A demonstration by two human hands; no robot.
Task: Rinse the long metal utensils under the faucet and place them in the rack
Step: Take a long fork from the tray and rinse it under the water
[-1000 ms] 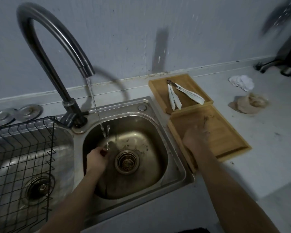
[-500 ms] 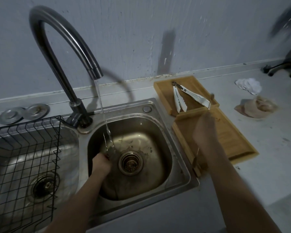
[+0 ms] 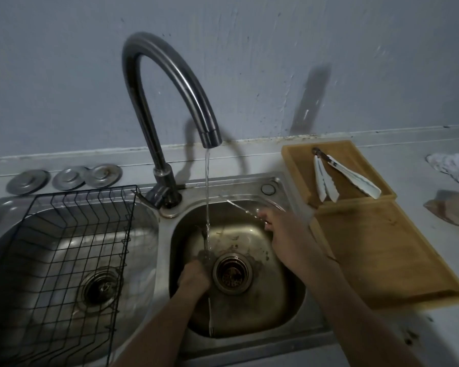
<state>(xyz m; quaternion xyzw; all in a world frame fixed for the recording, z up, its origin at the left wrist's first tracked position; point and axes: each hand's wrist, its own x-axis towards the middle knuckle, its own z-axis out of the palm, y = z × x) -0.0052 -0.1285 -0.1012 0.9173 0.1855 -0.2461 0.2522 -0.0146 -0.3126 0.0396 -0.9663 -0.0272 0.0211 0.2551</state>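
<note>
Step in hand: rinsing is judged to be under way; a thin metal utensil (image 3: pixel 209 313) is held upright in the right-hand sink basin (image 3: pixel 284 308), its upper end in the water stream (image 3: pixel 207 186) falling from the faucet (image 3: pixel 170 83).
Left hand (image 3: pixel 194 278): fingers are curled round that utensil, low in the basin beside the drain (image 3: pixel 232 272).
Right hand (image 3: pixel 284 231): a second long metal utensil (image 3: pixel 243 209) is pinched at the fingertips and pointed toward the stream, clear of it.
Rack (image 3: pixel 64 250): the black wire rack sits in the left basin; no utensil is seen in it.
Also waiting: white-tipped tongs (image 3: pixel 339 176) lie on the far wooden tray (image 3: pixel 297 165).
Next move: the second utensil would need to be brought under the water, then both carried left into the rack.
Change: half a second earlier the right hand was over the near wooden tray (image 3: pixel 382 260); it has since been moved over the basin with its utensil.
</note>
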